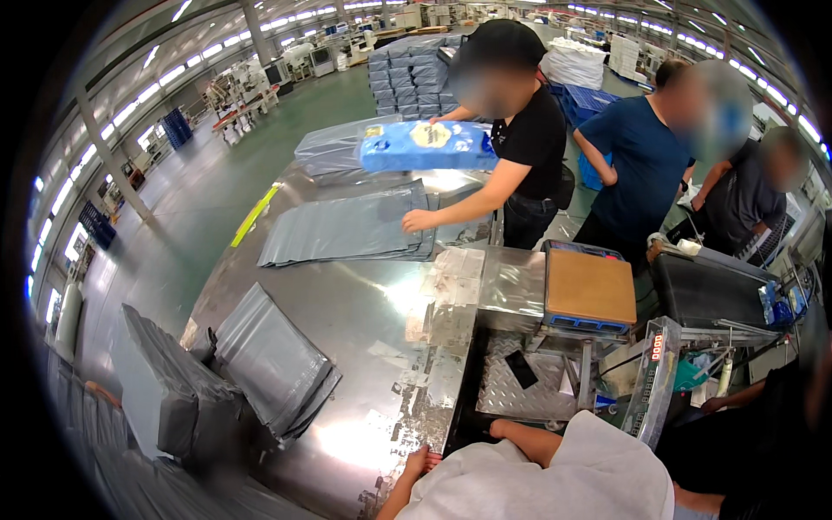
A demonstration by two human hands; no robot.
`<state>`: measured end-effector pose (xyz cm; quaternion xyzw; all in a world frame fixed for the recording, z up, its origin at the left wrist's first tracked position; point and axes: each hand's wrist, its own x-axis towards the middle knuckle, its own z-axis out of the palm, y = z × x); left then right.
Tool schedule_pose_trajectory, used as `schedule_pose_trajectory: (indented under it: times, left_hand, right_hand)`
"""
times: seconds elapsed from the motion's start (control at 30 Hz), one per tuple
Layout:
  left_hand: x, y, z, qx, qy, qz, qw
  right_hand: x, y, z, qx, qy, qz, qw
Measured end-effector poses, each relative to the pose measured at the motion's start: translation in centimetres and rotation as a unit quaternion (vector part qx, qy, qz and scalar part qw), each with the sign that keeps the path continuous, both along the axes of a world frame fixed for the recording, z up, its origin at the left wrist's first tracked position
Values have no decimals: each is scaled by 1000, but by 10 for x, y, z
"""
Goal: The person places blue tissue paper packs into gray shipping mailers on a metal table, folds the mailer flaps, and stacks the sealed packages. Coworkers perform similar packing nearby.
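Note:
My left hand (pixel 421 461) rests at the near edge of the metal table (pixel 373 303), fingers on the edge and nothing visible in them. My right hand (pixel 498 427) sits by the dark gap beside the table; its forearm is bent in front of my white shirt and its fingers are hidden. Left of my left hand lies a small stack of grey plastic bags (pixel 276 360). Across the table, a person in a black cap reaches one hand (pixel 420 220) onto a flat stack of grey bags (pixel 347 225), the other behind a blue printed package (pixel 429 145).
Grey wrapped bundles (pixel 143 373) stand at the left. A scale with a brown top (pixel 589 286), a phone (pixel 521 369) on a patterned metal plate and a conveyor (pixel 711 290) are on the right. More people stand there. Wrapped packs (pixel 412 78) are piled behind.

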<state>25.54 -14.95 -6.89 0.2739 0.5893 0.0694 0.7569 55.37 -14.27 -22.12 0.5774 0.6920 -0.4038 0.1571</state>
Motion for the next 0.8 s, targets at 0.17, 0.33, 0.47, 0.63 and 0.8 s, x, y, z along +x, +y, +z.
schedule_pose_trajectory:
  times: [0.17, 0.33, 0.47, 0.63, 0.8]
  left_hand:
    - [-11, -4, 3, -24, -9, 18, 999]
    - [5, 9, -1, -17, -20, -5, 1000]
    - [-11, -3, -2, -19, -13, 35, 999]
    - [-8, -2, -10, -18, -47, 28, 998]
    - [-44, 22, -28, 28, -61, 16, 998]
  right_hand:
    - [13, -12, -25, -70, 8, -62, 996]
    - [58, -30, -117, -9, 56, -165, 985]
    - [23, -14, -68, -60, 15, -57, 996]
    - [14, -4, -12, -48, -17, 47, 998]
    - [-4, -1, 29, -39, 26, -32, 998]
